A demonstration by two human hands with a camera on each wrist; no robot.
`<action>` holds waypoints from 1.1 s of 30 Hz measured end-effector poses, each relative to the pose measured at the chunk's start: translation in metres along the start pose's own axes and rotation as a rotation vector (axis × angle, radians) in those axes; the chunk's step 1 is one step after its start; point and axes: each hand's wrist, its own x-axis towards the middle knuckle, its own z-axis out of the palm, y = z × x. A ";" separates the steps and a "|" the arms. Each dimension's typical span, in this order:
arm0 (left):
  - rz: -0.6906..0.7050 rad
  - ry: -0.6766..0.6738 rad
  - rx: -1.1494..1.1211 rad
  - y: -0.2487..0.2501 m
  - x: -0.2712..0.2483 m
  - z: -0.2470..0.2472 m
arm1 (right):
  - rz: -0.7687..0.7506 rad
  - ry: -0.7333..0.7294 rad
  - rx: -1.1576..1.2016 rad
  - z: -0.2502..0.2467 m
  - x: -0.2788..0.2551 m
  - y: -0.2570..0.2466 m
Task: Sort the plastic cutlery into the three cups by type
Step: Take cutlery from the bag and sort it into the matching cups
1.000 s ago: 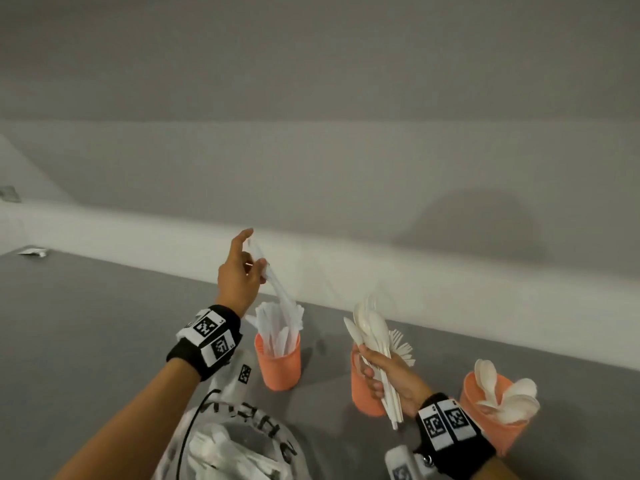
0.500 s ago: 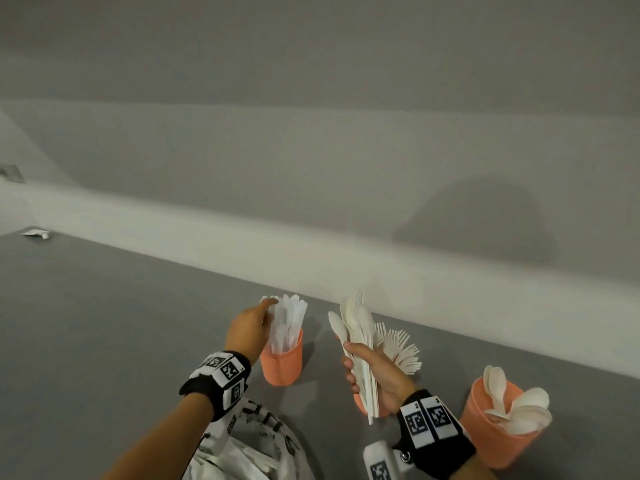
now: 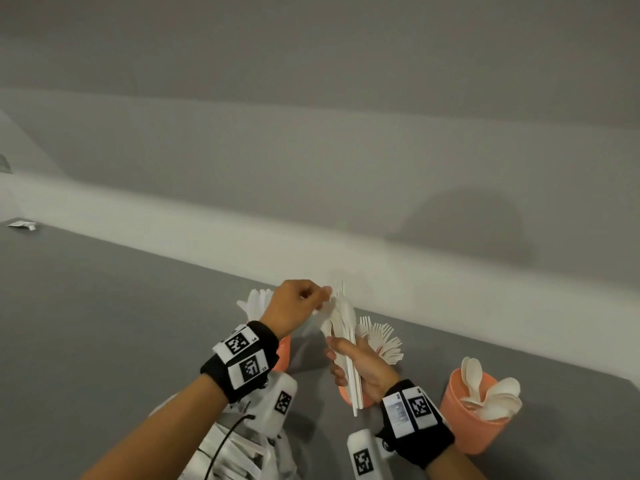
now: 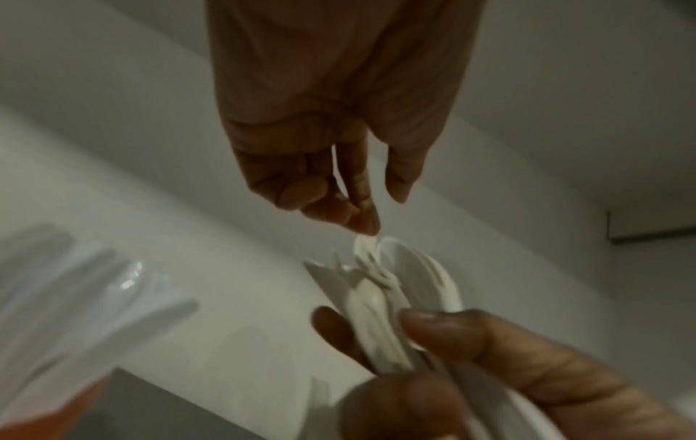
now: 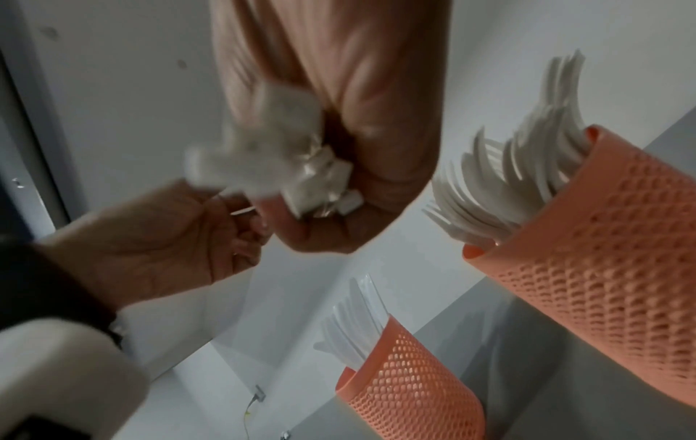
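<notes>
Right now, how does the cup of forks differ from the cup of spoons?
The fork cup stands half hidden behind the right hand, while the spoon cup stands in plain view to its right. The fork cup shows fanned tines; the spoon cup shows rounded bowls leaning rightward. Both are orange cups holding white plastic cutlery.

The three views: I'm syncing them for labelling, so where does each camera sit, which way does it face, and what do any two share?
Head: worn on the head, looking forward and down at three orange cups on the grey table; both forearms show.
Left wrist: looks along the left hand, its fingertips at the cutlery bundle.
Right wrist: looks along the right hand gripping that bundle, two cups beyond.
Shared: all show both hands and the bundle.
</notes>
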 end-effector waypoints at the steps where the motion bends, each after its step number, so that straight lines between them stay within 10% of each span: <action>1: -0.051 -0.033 -0.046 0.002 0.000 0.006 | -0.013 0.005 -0.018 0.000 -0.001 -0.001; 10: -0.293 -0.028 -0.274 0.010 -0.004 0.019 | -0.053 0.027 -0.075 -0.009 -0.012 -0.002; 19: -0.036 0.375 -0.395 0.018 0.013 -0.034 | -0.029 0.158 0.075 -0.013 -0.008 0.003; 23: 0.169 0.587 -0.108 0.011 0.013 -0.063 | -0.017 0.170 0.077 -0.014 -0.001 0.010; 33: 0.165 0.443 0.321 -0.062 0.008 -0.045 | -0.015 0.106 0.072 -0.004 0.002 0.011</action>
